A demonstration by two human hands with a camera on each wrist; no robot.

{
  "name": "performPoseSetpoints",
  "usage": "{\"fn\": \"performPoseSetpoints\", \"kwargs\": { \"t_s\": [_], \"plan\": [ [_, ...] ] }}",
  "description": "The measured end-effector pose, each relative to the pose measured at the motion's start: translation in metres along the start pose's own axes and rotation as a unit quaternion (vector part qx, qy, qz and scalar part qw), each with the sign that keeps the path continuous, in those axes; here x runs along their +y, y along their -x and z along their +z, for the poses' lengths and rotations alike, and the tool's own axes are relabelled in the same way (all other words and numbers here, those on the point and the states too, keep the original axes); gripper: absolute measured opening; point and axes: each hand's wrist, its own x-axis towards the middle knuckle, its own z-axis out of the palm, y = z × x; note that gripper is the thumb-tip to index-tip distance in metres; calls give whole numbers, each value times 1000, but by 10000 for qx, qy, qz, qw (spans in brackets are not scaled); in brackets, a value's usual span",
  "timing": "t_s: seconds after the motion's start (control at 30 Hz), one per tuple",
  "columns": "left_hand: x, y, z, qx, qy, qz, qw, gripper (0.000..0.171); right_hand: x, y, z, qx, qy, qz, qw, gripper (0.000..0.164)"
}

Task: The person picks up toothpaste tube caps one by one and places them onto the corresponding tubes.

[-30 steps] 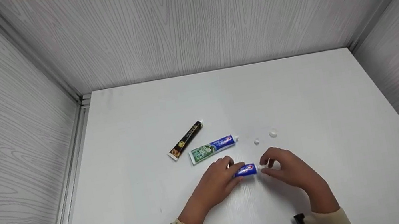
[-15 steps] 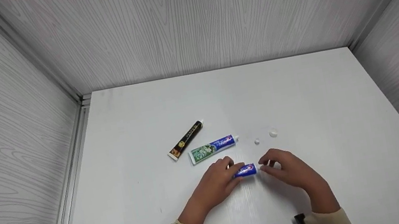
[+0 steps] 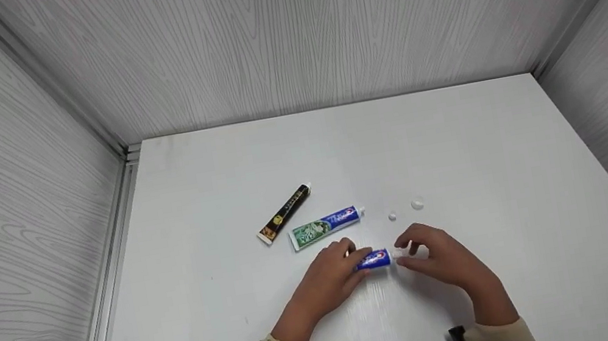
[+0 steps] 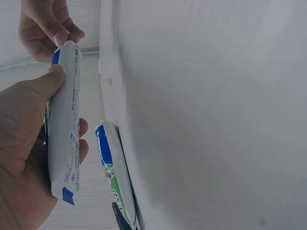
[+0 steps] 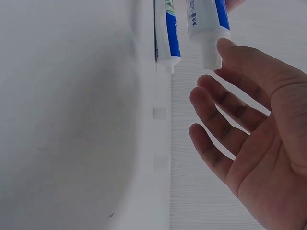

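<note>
My left hand grips a blue-and-white toothpaste tube around its body, thumb on one side and fingers on the other. In the left wrist view the tube shows its white printed back. My right hand is at the tube's capped end. Its thumb and forefinger pinch the ribbed white cap, which sits on the tube's nozzle end; the other fingers are spread apart from it. Much of the tube is hidden under the left hand in the head view.
A green-and-blue toothpaste tube lies just beyond the left hand, and a black tube lies slantwise behind it. Beyond the right hand are a small white cap and a wider whitish cap. Grained panels enclose the white table.
The right fingers close up slightly at the cap, then spread a little again around it. The left hand and its tube stay in place.
</note>
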Motion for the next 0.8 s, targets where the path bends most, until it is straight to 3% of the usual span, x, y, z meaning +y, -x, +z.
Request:
{"fn": "performPoseSetpoints", "kwargs": {
  "t_s": [0.8],
  "plan": [
    [1, -2, 0, 106, 65, 85, 9999, 41, 2, 0, 2, -6, 70, -145, 9999, 16]
  ]
}}
